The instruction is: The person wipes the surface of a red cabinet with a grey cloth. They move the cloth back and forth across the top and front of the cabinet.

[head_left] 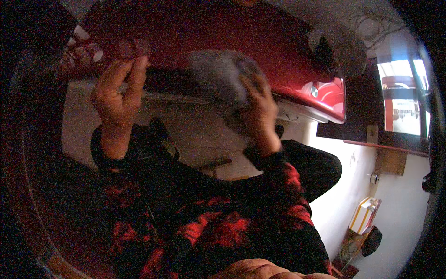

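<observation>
Blurred by motion, my right hand [259, 104] grips a grey, soft-looking thing [219, 75], perhaps a cloth, at the near edge of a glossy dark red tabletop [195, 24]. A darker patch shows on the grey thing by my fingers; its exact kind is not clear. My left hand [118, 92] is raised at the left, fingers bent and pointing at the red edge. Its fingertips meet a dim reddish patch, and I cannot tell whether they hold anything.
A round metal disc [314, 91] sits at the tabletop's right corner. A dark glossy panel [359, 94] reflects bright windows at the right. Below it stand a white box with yellow stripes [364, 214] and a cardboard piece [392, 162]. Cables [374, 29] lie at the upper right.
</observation>
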Demonstrator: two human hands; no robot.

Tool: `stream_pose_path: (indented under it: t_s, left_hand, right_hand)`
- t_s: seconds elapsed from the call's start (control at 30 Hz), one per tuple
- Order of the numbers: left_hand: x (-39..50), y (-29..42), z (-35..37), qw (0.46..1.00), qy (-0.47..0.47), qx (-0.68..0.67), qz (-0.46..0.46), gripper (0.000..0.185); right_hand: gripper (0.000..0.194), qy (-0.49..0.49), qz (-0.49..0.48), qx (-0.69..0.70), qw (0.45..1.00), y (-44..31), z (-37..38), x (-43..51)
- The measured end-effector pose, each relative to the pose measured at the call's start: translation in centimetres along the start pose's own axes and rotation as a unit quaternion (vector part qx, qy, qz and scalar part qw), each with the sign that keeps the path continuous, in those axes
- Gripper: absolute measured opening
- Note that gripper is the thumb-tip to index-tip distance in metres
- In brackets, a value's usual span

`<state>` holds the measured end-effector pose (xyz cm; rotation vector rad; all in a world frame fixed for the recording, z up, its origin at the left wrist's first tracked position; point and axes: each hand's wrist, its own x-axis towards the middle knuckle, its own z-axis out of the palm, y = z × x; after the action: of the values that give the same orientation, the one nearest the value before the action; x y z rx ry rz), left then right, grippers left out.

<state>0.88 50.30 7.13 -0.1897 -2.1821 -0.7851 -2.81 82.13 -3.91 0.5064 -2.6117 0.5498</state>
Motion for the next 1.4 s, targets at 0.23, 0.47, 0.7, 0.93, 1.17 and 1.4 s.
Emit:
stream_pose_path:
  t_s: [0.23,0.47,0.7,0.93,1.17,1.4]
  left_hand:
    - [0.2,0.0,-2.8,0.999,0.034,0.003,0.024,0.007]
    - [0.4,-0.3,-3.5,0.999,0.047,-0.008,0.004,0.007]
    - [0.4,-0.7,-2.4,1.000,0.017,-0.012,-0.006,0.009]
    - [-0.7,-1.4,-2.0,0.998,0.028,-0.050,-0.029,0.010]
    - [-0.8,-1.5,-1.4,0.999,0.024,-0.028,-0.013,0.010]
    - [-0.3,-1.1,-0.6,1.000,0.011,-0.015,-0.023,0.012]
  right_hand:
    - [0.058,0.003,0.083,-0.128,0.988,9.2,-7.9,3.3]
    - [0.050,-0.145,0.066,-0.198,0.967,1.1,0.2,10.1]
    - [0.062,-0.064,-0.223,-0.101,0.967,-10.7,6.4,11.1]
    - [0.069,-0.074,-0.112,-0.047,0.990,-2.3,1.0,9.0]
    - [0.059,-0.068,0.116,-0.146,0.980,13.8,-6.6,5.8]
    - [0.071,-0.068,0.124,-0.218,0.966,9.3,-6.4,-0.2]
